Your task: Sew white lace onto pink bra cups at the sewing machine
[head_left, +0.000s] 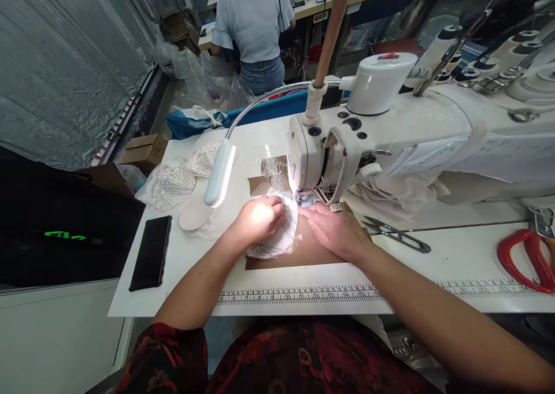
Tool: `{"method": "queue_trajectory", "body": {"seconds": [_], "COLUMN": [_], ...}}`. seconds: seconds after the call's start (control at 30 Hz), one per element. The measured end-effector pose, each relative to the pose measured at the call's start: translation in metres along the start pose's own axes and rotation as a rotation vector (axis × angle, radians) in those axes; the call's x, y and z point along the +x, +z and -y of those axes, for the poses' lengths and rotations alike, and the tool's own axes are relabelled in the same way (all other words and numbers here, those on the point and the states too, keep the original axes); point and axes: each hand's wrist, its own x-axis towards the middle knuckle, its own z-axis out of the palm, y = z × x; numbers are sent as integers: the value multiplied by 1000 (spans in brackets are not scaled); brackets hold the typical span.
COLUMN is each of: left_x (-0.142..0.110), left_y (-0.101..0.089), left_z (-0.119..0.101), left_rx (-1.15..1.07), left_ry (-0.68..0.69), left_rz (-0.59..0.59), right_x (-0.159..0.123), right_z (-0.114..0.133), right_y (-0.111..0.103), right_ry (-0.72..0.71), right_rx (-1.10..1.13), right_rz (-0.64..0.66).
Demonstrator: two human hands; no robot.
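Note:
A white lace bra cup (284,239) lies at the needle of a white sewing machine (306,157), over a brown sheet (316,251). My left hand (263,218) rests on the cup with its fingers bent and closed on the fabric. To the right of the needle, my right hand (332,229) lies low with its fingers stretched toward the presser foot, its fingertips close to the cup's edge. Part of that hand's far side is hidden under the machine head. More lace cups (171,183) and a smooth pale cup (195,212) are left of my left hand.
A lamp (220,174) on a bent neck hangs over the table's left side. Near the left edge lies a black phone (151,252). Thread snips (396,234) and red-handled scissors (520,258) are at the right. A ruler strip (299,296) runs along the front. Ahead sits a person (255,30).

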Motion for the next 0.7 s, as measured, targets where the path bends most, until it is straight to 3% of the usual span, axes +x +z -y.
{"method": "queue_trajectory", "body": {"seconds": [0.17,0.47,0.7], "left_x": [6,8,8], "left_y": [0,19,16], "left_z": [-7,-12,-17], "left_rx": [-52,-76,-43], "left_ry": [5,48,17], "left_rz": [-23,-56,-35], "right_x": [-1,-1,-1], "right_z": [1,0,1], "right_y": [-2,2,2], "right_ry": [-45,-82,-95], "right_rx": [-24,-88,-117], "right_rz": [50,26,26]}}
